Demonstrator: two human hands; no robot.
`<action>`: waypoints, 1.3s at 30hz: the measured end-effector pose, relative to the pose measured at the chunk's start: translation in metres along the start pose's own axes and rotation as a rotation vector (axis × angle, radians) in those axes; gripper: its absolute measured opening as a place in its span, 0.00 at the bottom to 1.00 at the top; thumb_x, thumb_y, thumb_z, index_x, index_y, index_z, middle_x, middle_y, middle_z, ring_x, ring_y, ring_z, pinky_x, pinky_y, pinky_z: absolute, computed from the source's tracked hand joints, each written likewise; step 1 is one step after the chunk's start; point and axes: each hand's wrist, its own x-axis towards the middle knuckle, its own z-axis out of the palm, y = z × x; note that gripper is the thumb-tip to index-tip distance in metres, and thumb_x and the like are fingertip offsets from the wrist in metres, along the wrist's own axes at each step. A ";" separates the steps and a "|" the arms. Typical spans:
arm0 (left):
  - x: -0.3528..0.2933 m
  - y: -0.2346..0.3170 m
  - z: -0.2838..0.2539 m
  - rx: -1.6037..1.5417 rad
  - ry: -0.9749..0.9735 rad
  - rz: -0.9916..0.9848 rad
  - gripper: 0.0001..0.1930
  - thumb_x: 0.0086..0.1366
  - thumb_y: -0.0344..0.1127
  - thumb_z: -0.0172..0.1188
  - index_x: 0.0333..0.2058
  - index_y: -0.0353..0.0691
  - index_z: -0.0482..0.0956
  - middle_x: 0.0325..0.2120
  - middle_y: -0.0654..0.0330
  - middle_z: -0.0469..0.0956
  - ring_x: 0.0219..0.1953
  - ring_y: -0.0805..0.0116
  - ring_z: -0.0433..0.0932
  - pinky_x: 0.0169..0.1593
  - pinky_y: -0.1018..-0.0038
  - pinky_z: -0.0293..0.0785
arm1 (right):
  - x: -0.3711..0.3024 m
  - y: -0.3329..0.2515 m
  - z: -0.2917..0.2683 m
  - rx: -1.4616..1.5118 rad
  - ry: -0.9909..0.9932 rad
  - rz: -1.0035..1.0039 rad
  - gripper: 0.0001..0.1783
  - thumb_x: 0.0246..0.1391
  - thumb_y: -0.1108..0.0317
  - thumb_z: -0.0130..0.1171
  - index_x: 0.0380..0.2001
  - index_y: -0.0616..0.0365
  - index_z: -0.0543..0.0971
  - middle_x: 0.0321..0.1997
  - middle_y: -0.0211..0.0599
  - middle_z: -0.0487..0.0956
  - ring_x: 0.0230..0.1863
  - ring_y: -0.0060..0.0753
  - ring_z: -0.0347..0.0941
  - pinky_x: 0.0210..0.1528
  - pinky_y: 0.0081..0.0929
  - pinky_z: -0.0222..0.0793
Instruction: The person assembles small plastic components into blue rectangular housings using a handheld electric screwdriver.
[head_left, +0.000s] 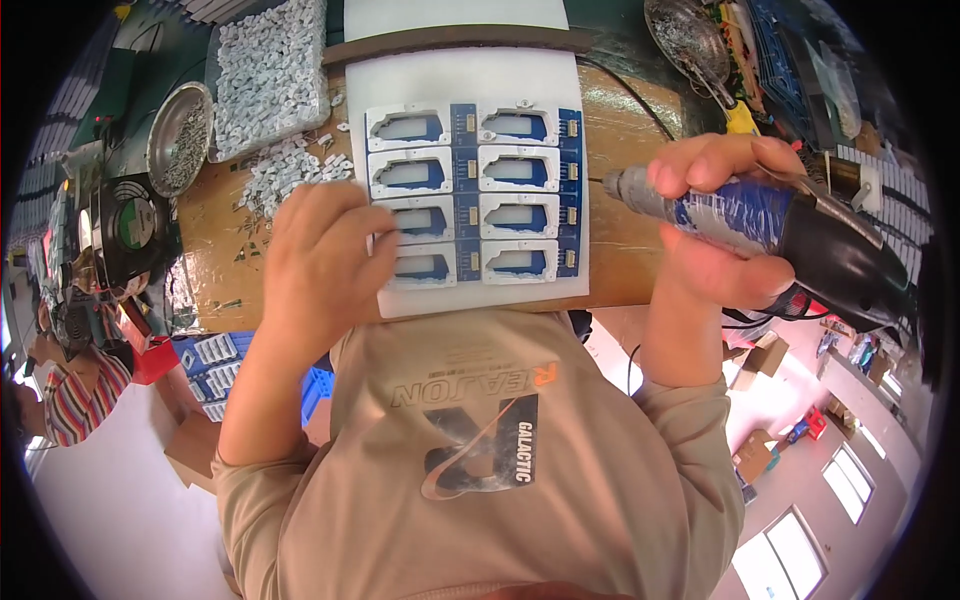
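My right hand [720, 225] is wrapped round an electric screwdriver [735, 212], blue and black with a grey nose pointing left, held to the right of the work. On a white foam sheet [460, 80] lies a blue circuit board panel [467, 170] carrying several white plastic frames [518, 168] in two columns. My left hand [325, 245] is over the panel's left edge, fingers curled and thumb close to the index finger by the lower left frames. Whatever is between those fingertips is hidden and slightly blurred. Small pale parts sit on the top right frame.
Small white plastic parts fill a clear tray [270, 70], with a loose pile [290, 170] below it. A metal bowl [180, 140] of screws stands left of the tray. A dark bar [460, 40] crosses the foam sheet. Another metal dish [688, 40] is at the far right.
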 end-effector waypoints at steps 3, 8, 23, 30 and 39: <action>0.039 0.017 0.030 -0.129 0.025 0.138 0.09 0.50 0.27 0.68 0.31 0.42 0.81 0.36 0.61 0.77 0.39 0.57 0.77 0.45 0.62 0.72 | 0.015 0.007 0.013 0.062 -0.050 -0.020 0.53 0.52 0.23 0.59 0.63 0.60 0.68 0.39 0.44 0.78 0.33 0.42 0.78 0.35 0.42 0.78; 0.077 0.032 0.074 -0.212 0.074 0.165 0.06 0.53 0.30 0.66 0.31 0.42 0.82 0.36 0.65 0.77 0.41 0.59 0.76 0.46 0.63 0.71 | 0.032 0.013 0.021 0.047 -0.176 -0.103 0.55 0.54 0.23 0.57 0.63 0.66 0.65 0.41 0.48 0.79 0.34 0.45 0.80 0.35 0.44 0.81; 0.080 0.032 0.090 -0.193 0.062 0.081 0.04 0.52 0.31 0.65 0.29 0.42 0.81 0.34 0.63 0.77 0.41 0.57 0.75 0.47 0.61 0.69 | 0.047 0.031 0.029 0.113 -0.268 -0.001 0.58 0.46 0.23 0.66 0.64 0.61 0.66 0.42 0.43 0.79 0.36 0.42 0.79 0.39 0.38 0.80; 0.081 0.032 0.092 -0.189 0.087 0.094 0.04 0.52 0.31 0.64 0.29 0.42 0.80 0.33 0.63 0.75 0.40 0.58 0.74 0.45 0.61 0.68 | 0.048 0.021 0.042 0.036 -0.177 0.146 0.56 0.45 0.24 0.68 0.61 0.61 0.68 0.40 0.43 0.79 0.34 0.42 0.79 0.38 0.37 0.79; 0.080 0.032 0.094 -0.166 0.063 0.083 0.05 0.51 0.32 0.63 0.29 0.42 0.79 0.33 0.62 0.75 0.41 0.57 0.74 0.44 0.61 0.68 | 0.052 0.009 0.062 -0.081 -0.034 0.359 0.50 0.45 0.28 0.72 0.54 0.61 0.71 0.37 0.45 0.79 0.33 0.41 0.80 0.35 0.35 0.81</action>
